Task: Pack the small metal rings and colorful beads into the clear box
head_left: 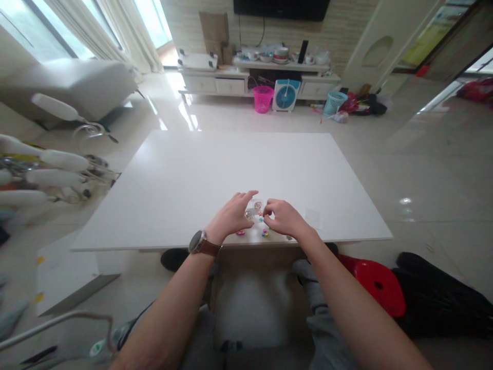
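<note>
A: Where are we working?

B: At the near edge of the white table (pixel 239 164), with both of our hands close together over a small group of pieces.

A: How do our hands stand?

B: Our left hand (pixel 231 216) is half open, its thumb and fingers parted in a C around the left side of a transparent container (pixel 253 211); whether they press on it, we can't tell. Our right hand (pixel 285 217) is curled, fingertips drawn in just beside the container's right side. We can't tell whether anything is pinched there.

A: What do we do with that left hand?

B: We do best to steady the container lightly by its sides, since something that small probably slides easily. We also keep the wristwatch (pixel 197 241) off the table's edge.

A: And around us?

B: A thin transparent square (pixel 313 218) lies flat beyond our right hand, so our forearm should pass without brushing it. The container has gold-coloured pieces (pixel 258 205) in it.

A: The tiniest bits?

B: A multicoloured piece (pixel 265 233) and a pink piece (pixel 240 233) lie near the edge, a teal piece (pixel 261 219) between our hands. We'd use fingertip pads, one piece at a time, and mind the edge, where a nudge could roll something off.
</note>
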Tool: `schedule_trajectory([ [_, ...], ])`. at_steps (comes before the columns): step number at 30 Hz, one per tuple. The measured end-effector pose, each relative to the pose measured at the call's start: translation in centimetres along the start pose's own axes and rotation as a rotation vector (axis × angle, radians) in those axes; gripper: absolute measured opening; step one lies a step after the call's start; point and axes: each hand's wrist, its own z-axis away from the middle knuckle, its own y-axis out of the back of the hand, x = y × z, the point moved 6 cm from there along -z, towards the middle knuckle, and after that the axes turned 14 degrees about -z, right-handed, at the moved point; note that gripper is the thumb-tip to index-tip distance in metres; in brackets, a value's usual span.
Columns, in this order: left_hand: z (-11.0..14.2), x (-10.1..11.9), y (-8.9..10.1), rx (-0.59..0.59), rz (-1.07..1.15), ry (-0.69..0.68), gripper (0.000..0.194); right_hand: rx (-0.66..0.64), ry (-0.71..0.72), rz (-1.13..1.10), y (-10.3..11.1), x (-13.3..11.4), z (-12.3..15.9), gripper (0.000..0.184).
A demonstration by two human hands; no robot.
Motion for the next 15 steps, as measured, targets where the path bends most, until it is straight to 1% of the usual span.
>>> schedule_trajectory([
  [5,-0.04,0.09,0.07,-0.008,0.006,0.008,0.080,-0.059,-0.017,0.049,-0.58,-0.41,0.12,0.018],
  [11,0.02,0.01,0.26,-0.009,0.008,0.018,0.080,-0.055,0.045,0.074,-0.53,-0.77,0.25,0.023],
  [15,0.07,-0.25,0.25,-0.005,0.006,0.017,0.080,-0.095,0.034,0.103,-0.82,-0.68,0.43,0.025],
])
